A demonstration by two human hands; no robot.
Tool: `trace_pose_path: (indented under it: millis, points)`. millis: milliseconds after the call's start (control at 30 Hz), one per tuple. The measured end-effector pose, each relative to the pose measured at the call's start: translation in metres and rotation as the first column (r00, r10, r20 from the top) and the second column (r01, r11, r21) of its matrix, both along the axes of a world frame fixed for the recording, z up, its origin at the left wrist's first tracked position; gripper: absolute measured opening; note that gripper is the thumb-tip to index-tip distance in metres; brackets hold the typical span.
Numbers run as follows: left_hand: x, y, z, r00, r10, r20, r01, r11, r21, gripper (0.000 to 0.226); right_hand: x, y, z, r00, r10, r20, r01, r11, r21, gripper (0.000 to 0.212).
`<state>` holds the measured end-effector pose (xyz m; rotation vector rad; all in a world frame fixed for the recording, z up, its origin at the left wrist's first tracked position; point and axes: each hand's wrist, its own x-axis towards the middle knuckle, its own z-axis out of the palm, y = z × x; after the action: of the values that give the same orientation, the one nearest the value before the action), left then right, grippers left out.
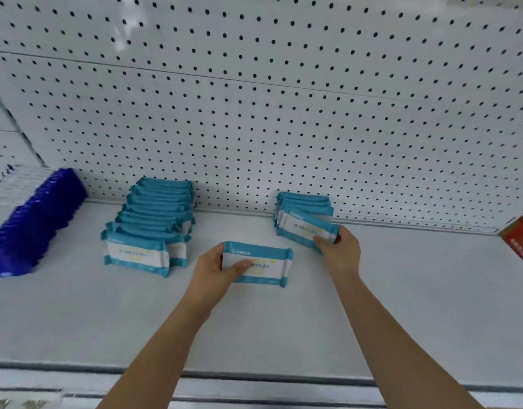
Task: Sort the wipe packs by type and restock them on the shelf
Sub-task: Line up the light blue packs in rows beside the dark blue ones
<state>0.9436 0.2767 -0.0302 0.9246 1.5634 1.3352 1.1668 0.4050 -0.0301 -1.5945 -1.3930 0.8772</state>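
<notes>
I see my left hand [216, 271] gripping a teal-and-white soft plastic wipe pack [257, 264] above the white metal shelf [401, 290]. My right hand [338, 246] grips the tilted front pack [306, 228] of a short teal row [303, 206] by the white perforated back panel [283, 113]. A longer teal row [154, 219] stands left, with dark blue packs [33, 225] beyond and a red box [520, 234] at the far right.

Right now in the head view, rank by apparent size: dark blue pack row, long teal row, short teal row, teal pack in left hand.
1. long teal row
2. dark blue pack row, cropped at the frame edge, so unsure against the first
3. short teal row
4. teal pack in left hand, close to third since it is nearer
</notes>
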Motion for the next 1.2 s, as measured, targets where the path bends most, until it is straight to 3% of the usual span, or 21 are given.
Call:
trace_pose_path:
  millis: [267, 467, 567, 667, 900, 1000, 1100, 1200]
  points:
    - [0.042, 0.079, 0.0, 0.997, -0.008, -0.08, 0.007, 1.0, -0.005, 0.022, 0.008, 0.041, -0.004, 0.996, 0.023, -0.081, -0.019, 0.998, 0.055, 0.056]
    - [0.083, 0.128, -0.002, 0.991, 0.1, -0.091, -0.095, 0.994, 0.05, 0.042, 0.017, 0.043, -0.007, 0.876, 0.194, -0.442, -0.196, 0.98, 0.042, 0.065]
    - [0.094, 0.135, -0.005, 0.99, 0.128, -0.053, -0.124, 0.99, 0.073, 0.061, 0.001, 0.047, -0.006, 0.858, 0.296, -0.42, -0.316, 0.948, 0.023, 0.079]
    - [0.097, 0.14, -0.002, 0.997, 0.056, -0.047, -0.052, 0.995, 0.085, 0.078, -0.014, 0.055, 0.002, 0.878, 0.278, -0.39, -0.263, 0.96, 0.091, 0.063]
    - [0.092, 0.144, -0.003, 0.989, 0.073, -0.128, -0.055, 0.989, 0.14, 0.067, -0.026, 0.062, 0.0, 0.877, 0.319, -0.36, -0.26, 0.944, 0.204, 0.049]
    - [0.09, 0.142, -0.005, 0.987, 0.062, -0.148, -0.048, 0.994, 0.094, 0.076, -0.021, 0.061, -0.002, 0.878, 0.333, -0.343, -0.288, 0.941, 0.177, 0.068]
    - [0.086, 0.134, -0.006, 0.97, 0.091, -0.226, -0.096, 0.995, -0.011, 0.099, -0.007, 0.055, -0.004, 0.871, 0.366, -0.326, -0.351, 0.93, 0.108, 0.084]
    - [0.085, 0.122, -0.004, 0.964, 0.121, -0.236, -0.134, 0.99, -0.039, 0.099, 0.007, 0.044, -0.002, 0.903, 0.337, -0.268, -0.34, 0.94, 0.037, 0.088]
